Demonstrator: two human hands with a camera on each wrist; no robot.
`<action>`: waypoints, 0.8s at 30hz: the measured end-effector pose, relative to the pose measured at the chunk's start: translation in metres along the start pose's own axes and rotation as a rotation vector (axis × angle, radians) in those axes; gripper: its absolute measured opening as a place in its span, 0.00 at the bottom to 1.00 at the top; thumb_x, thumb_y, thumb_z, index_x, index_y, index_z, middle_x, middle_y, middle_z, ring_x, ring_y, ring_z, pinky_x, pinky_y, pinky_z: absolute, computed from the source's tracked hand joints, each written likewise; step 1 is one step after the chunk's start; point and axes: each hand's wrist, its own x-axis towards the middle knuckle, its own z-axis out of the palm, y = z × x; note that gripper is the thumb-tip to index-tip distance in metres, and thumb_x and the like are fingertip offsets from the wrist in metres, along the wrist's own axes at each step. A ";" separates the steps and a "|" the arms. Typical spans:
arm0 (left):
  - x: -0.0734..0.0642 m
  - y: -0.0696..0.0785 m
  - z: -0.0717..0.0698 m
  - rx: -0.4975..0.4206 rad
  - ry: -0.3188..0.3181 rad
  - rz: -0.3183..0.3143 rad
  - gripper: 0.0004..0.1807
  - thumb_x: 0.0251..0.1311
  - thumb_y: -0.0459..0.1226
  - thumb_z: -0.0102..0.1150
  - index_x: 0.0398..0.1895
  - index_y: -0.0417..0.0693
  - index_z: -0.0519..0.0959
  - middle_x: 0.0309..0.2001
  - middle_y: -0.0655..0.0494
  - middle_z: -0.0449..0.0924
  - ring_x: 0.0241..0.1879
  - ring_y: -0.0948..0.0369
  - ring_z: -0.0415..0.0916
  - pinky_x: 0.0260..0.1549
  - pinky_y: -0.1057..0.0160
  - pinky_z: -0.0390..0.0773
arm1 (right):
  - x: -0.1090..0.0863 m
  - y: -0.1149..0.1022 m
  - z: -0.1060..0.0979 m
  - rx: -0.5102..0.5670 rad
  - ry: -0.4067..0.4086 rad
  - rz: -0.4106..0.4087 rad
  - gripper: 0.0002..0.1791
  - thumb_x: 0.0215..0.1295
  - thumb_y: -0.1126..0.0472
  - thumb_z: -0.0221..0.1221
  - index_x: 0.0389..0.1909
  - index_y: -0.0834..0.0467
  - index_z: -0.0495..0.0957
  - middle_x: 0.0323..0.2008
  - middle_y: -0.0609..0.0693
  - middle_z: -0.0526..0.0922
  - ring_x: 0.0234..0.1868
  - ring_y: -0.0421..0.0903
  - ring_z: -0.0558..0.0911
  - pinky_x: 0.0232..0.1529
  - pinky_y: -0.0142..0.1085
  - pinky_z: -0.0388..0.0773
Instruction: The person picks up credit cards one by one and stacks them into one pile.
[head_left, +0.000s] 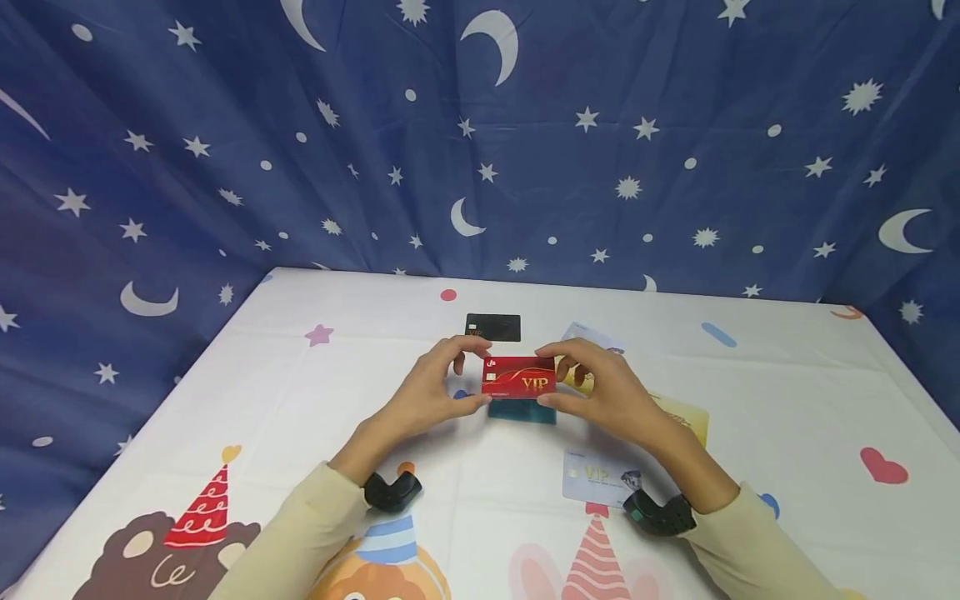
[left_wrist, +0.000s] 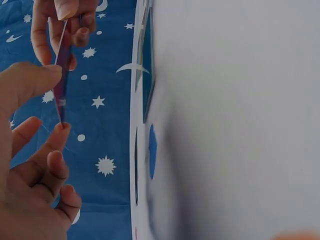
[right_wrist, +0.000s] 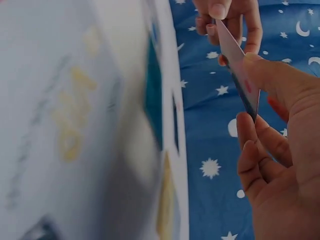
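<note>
Both hands hold a red VIP card (head_left: 517, 377) up above the table, its printed face toward the head camera. My left hand (head_left: 435, 383) pinches the card's left corners between thumb and fingertip. On the other side, my right hand (head_left: 607, 387) pinches the right corners the same way. The left wrist view shows the card (left_wrist: 62, 75) nearly edge-on between the thumb and a fingertip. Seen from the right wrist, the card (right_wrist: 239, 67) is tilted, spanning the two hands. Below it in the head view lies a teal card (head_left: 522, 412), partly covered.
A black card (head_left: 495, 327) lies behind the hands. A pale card (head_left: 591, 336) and a yellow card (head_left: 686, 417) lie partly hidden by the right arm. Nearer the front is a silvery VIP card (head_left: 596, 478). A blue star-patterned curtain (head_left: 555, 167) hangs behind the table.
</note>
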 end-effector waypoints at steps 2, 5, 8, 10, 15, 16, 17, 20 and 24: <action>0.000 0.000 0.003 0.009 -0.011 -0.015 0.33 0.46 0.33 0.73 0.59 0.48 0.71 0.51 0.57 0.74 0.39 0.52 0.67 0.35 0.53 0.70 | -0.003 0.003 0.002 -0.023 -0.006 0.006 0.31 0.48 0.58 0.74 0.56 0.54 0.76 0.42 0.44 0.79 0.37 0.49 0.76 0.36 0.42 0.76; 0.001 -0.001 0.008 0.024 -0.037 -0.040 0.32 0.46 0.34 0.73 0.58 0.47 0.72 0.49 0.56 0.74 0.39 0.52 0.67 0.36 0.56 0.70 | -0.008 0.008 0.004 -0.036 -0.017 0.030 0.32 0.47 0.58 0.74 0.56 0.52 0.76 0.41 0.43 0.78 0.38 0.48 0.75 0.37 0.41 0.75; 0.001 -0.002 0.012 0.031 -0.056 -0.066 0.32 0.47 0.35 0.73 0.57 0.46 0.73 0.45 0.53 0.74 0.39 0.53 0.66 0.36 0.58 0.68 | -0.012 0.012 0.007 -0.026 -0.025 0.054 0.32 0.46 0.57 0.75 0.56 0.51 0.77 0.41 0.42 0.77 0.39 0.48 0.74 0.39 0.40 0.73; 0.001 -0.002 0.013 0.034 -0.060 -0.078 0.31 0.47 0.35 0.73 0.57 0.47 0.74 0.41 0.51 0.73 0.38 0.54 0.66 0.36 0.58 0.67 | -0.012 0.015 0.009 -0.019 -0.027 0.061 0.32 0.46 0.56 0.75 0.56 0.50 0.77 0.41 0.41 0.77 0.39 0.48 0.73 0.40 0.41 0.71; 0.001 -0.004 0.016 0.031 -0.065 -0.105 0.31 0.46 0.35 0.74 0.56 0.48 0.74 0.36 0.49 0.71 0.37 0.55 0.65 0.35 0.58 0.66 | -0.014 0.019 0.014 -0.005 -0.034 0.097 0.32 0.46 0.55 0.75 0.55 0.49 0.77 0.42 0.41 0.77 0.41 0.46 0.72 0.42 0.41 0.71; 0.001 -0.005 0.017 0.029 -0.066 -0.106 0.31 0.45 0.35 0.74 0.56 0.48 0.74 0.36 0.49 0.70 0.37 0.55 0.65 0.35 0.58 0.66 | -0.014 0.019 0.014 -0.004 -0.039 0.110 0.32 0.46 0.54 0.75 0.55 0.49 0.77 0.43 0.41 0.77 0.41 0.46 0.72 0.43 0.41 0.72; 0.000 -0.006 0.017 0.026 -0.070 -0.112 0.32 0.45 0.36 0.74 0.56 0.48 0.74 0.35 0.49 0.70 0.37 0.55 0.65 0.35 0.58 0.66 | -0.015 0.019 0.014 -0.004 -0.044 0.122 0.31 0.46 0.54 0.75 0.55 0.48 0.77 0.44 0.40 0.77 0.42 0.46 0.72 0.44 0.41 0.72; -0.001 -0.008 0.020 0.025 -0.076 -0.119 0.31 0.46 0.36 0.75 0.56 0.49 0.74 0.35 0.50 0.70 0.37 0.55 0.65 0.35 0.58 0.66 | -0.016 0.020 0.016 0.001 -0.051 0.145 0.31 0.46 0.54 0.75 0.54 0.48 0.78 0.47 0.40 0.77 0.44 0.45 0.73 0.49 0.43 0.73; -0.002 -0.013 0.025 0.047 -0.080 -0.142 0.31 0.46 0.38 0.74 0.57 0.53 0.74 0.37 0.54 0.70 0.37 0.58 0.65 0.36 0.58 0.67 | -0.017 0.025 0.019 0.007 -0.060 0.134 0.30 0.46 0.54 0.75 0.54 0.49 0.78 0.49 0.41 0.77 0.46 0.44 0.73 0.52 0.43 0.71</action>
